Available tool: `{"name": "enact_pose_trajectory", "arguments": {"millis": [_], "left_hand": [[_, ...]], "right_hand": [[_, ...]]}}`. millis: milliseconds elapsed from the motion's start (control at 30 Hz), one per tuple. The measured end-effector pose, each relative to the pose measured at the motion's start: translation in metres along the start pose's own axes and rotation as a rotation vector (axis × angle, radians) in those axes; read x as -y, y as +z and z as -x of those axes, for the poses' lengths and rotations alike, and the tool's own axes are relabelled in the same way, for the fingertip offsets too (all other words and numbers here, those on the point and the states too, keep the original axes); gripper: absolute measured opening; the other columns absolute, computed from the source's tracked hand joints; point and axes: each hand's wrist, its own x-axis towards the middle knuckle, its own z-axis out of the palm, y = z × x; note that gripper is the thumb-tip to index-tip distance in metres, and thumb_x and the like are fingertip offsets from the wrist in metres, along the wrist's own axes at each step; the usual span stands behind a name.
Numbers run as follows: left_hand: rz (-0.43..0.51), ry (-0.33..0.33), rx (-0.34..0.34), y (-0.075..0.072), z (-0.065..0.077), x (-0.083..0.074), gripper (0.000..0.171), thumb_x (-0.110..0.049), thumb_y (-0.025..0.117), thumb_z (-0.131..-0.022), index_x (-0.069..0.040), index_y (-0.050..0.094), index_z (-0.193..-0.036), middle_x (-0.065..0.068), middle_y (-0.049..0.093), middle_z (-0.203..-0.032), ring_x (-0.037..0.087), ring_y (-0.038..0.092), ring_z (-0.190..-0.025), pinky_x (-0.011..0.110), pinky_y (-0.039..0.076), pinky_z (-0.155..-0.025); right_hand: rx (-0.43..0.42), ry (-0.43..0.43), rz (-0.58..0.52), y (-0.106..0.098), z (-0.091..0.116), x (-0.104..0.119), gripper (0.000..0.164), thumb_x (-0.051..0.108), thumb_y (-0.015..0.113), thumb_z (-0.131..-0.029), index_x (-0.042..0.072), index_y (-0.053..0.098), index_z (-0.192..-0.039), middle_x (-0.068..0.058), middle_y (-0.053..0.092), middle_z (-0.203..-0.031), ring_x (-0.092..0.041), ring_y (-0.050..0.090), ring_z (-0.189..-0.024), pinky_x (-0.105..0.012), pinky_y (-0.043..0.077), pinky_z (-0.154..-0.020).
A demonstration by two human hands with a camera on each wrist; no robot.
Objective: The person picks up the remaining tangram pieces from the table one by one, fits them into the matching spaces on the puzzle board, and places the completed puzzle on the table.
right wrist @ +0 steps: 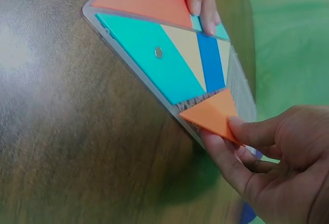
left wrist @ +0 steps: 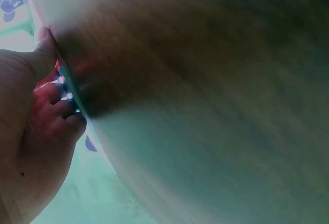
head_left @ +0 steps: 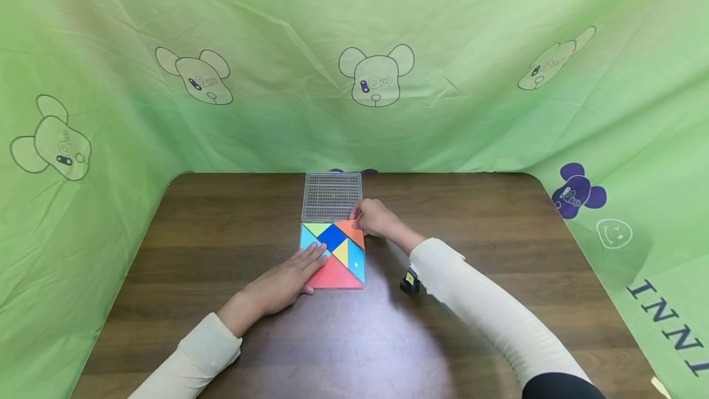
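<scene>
A flat clear case lies open on the table, its hinged grid-marked lid (head_left: pixel 332 197) folded back. Tangram pieces fill the near half: a large red triangle (head_left: pixel 335 273), a blue square (head_left: pixel 332 237), a yellow triangle (head_left: pixel 341 253) and a turquoise parallelogram (right wrist: pixel 146 62) with a small round silver spot. My right hand (head_left: pixel 379 220) pinches an orange triangle (right wrist: pixel 218 112) between thumb and fingers, tilted up over the case's far right corner. There the gridded case floor shows beneath it. Outstretched fingers of my left hand (head_left: pixel 284 281) rest on the pieces at the left, its thumb by the near edge.
The brown wooden table (head_left: pixel 221 220) extends all round the case. A green printed cloth (head_left: pixel 288 128) hangs behind the table and along its sides. Below the right cuff a small black device (head_left: pixel 410 282) with a yellow mark is visible.
</scene>
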Motion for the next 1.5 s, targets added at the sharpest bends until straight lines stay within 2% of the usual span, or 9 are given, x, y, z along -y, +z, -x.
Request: {"name": "enact_pose_trajectory", "arguments": {"millis": [267, 400, 567, 767, 1067, 1500], "left_hand": [[-0.001, -0.018, 0.008, 0.001, 0.0, 0.001, 0.067, -0.036, 0.057, -0.104, -0.016, 0.03, -0.163, 0.003, 0.015, -0.174, 0.024, 0.011, -0.162, 0.044, 0.023, -0.129], [-0.004, -0.026, 0.011, 0.001, 0.0, 0.001, 0.068, -0.038, 0.057, -0.104, -0.017, 0.029, -0.163, 0.001, 0.014, -0.174, 0.022, 0.01, -0.162, 0.043, 0.023, -0.129], [-0.004, -0.033, 0.015, 0.001, -0.001, 0.002, 0.069, -0.038, 0.058, -0.104, -0.018, 0.03, -0.163, 0.001, 0.014, -0.174, 0.022, 0.011, -0.162, 0.043, 0.024, -0.129], [-0.015, -0.017, 0.005, 0.001, 0.0, 0.002, 0.068, -0.036, 0.059, -0.103, -0.015, 0.031, -0.162, 0.004, 0.016, -0.173, 0.025, 0.012, -0.161, 0.045, 0.024, -0.129], [-0.019, -0.014, 0.007, 0.0, 0.0, 0.001, 0.07, -0.037, 0.06, -0.103, -0.015, 0.031, -0.162, 0.005, 0.016, -0.173, 0.026, 0.013, -0.161, 0.045, 0.024, -0.129], [-0.024, -0.011, 0.004, 0.0, 0.0, 0.002, 0.07, -0.038, 0.059, -0.103, -0.016, 0.029, -0.163, 0.003, 0.015, -0.174, 0.025, 0.012, -0.162, 0.044, 0.024, -0.128]], "right_hand": [[-0.039, -0.005, -0.012, 0.007, -0.002, 0.0, 0.006, 0.003, 0.073, -0.092, 0.005, 0.071, -0.097, -0.008, 0.071, -0.093, -0.015, 0.063, -0.077, -0.022, 0.055, -0.066], [-0.067, -0.013, 0.019, 0.008, -0.002, 0.0, 0.007, 0.005, 0.077, -0.089, 0.007, 0.072, -0.093, -0.005, 0.07, -0.089, -0.015, 0.061, -0.079, -0.023, 0.053, -0.068], [-0.1, -0.034, 0.054, 0.008, -0.002, 0.001, 0.009, 0.008, 0.081, -0.086, 0.008, 0.072, -0.089, -0.004, 0.07, -0.085, -0.015, 0.059, -0.078, -0.026, 0.052, -0.07], [-0.147, -0.049, 0.044, 0.011, -0.002, 0.0, 0.011, 0.008, 0.084, -0.083, 0.009, 0.072, -0.084, -0.003, 0.067, -0.078, -0.015, 0.058, -0.075, -0.025, 0.049, -0.067], [-0.234, -0.008, 0.012, 0.018, 0.0, 0.001, 0.018, 0.004, 0.085, -0.081, 0.009, 0.068, -0.078, -0.003, 0.064, -0.073, -0.016, 0.057, -0.071, -0.024, 0.046, -0.06], [-0.261, 0.016, 0.066, 0.018, 0.002, 0.004, 0.02, 0.005, 0.087, -0.079, 0.01, 0.069, -0.073, -0.003, 0.066, -0.073, -0.02, 0.061, -0.075, -0.03, 0.051, -0.065]]}}
